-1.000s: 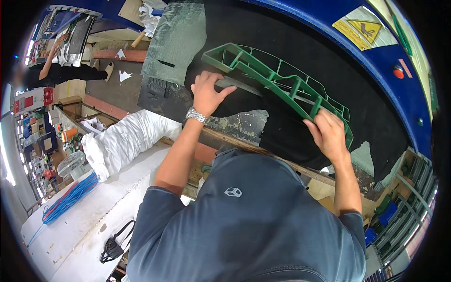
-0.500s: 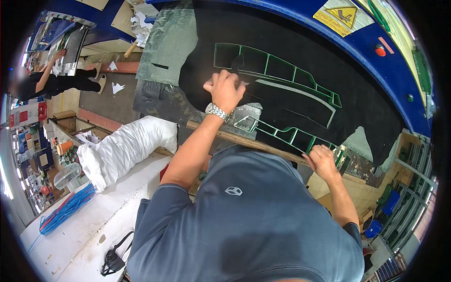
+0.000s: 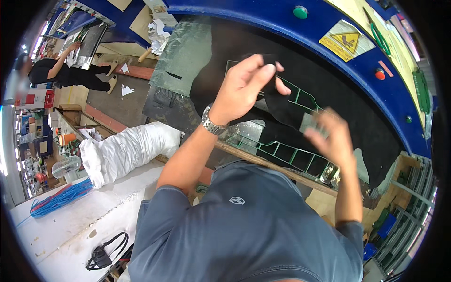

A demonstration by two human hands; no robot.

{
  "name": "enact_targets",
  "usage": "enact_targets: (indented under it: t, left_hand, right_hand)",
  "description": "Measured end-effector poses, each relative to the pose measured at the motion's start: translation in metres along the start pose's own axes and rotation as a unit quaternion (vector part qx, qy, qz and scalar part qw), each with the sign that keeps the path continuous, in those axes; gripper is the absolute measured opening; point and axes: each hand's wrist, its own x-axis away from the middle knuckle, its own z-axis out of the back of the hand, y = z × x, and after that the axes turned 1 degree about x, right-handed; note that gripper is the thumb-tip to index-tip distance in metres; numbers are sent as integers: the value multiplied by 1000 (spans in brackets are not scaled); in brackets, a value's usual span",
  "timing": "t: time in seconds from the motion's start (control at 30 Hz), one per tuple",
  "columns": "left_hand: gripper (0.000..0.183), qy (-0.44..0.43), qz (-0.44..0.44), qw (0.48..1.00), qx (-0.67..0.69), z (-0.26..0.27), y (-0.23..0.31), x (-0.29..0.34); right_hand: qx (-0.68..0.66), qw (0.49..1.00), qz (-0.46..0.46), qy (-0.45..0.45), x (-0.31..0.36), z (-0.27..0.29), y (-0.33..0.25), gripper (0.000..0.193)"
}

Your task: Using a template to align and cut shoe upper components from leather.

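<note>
Along the near edge of the work surface, one green frame [image 3: 293, 156] is laid just beside the wooden strip [image 3: 272, 168], touched by neither hand. Above the surface, the left hand [image 3: 239, 91] is half closed, its thumb and fingers brought together on a limp black piece [image 3: 282, 108], which is hung slantwise from the fingertips toward the right hand. The right hand [image 3: 336, 136] is blurred; its fingers seem loosely bent, and whether the piece's lower end is gripped cannot be told. Beside its thumb a pale patch [image 3: 307, 122] is seen. By this, one piece can be judged cut and partly raised, but not yet set aside. Farther off, a second green frame [image 3: 298, 96] lies on the black sheet [image 3: 371, 117], not yet picked up. Beyond, the sheet is bordered by a blue beam [image 3: 263, 14].
</note>
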Motion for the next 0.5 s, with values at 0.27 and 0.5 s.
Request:
enact_targets:
  t: [0.27, 0.5]
  left_hand:
    - [20, -71, -44, 996, 15, -8, 68, 7]
    - [18, 26, -44, 998, 25, 40, 96, 61]
  right_hand:
    - [-385, 913, -7, -135, -157, 65, -103, 44]
    - [-294, 955, 34, 17, -199, 49, -202, 13]
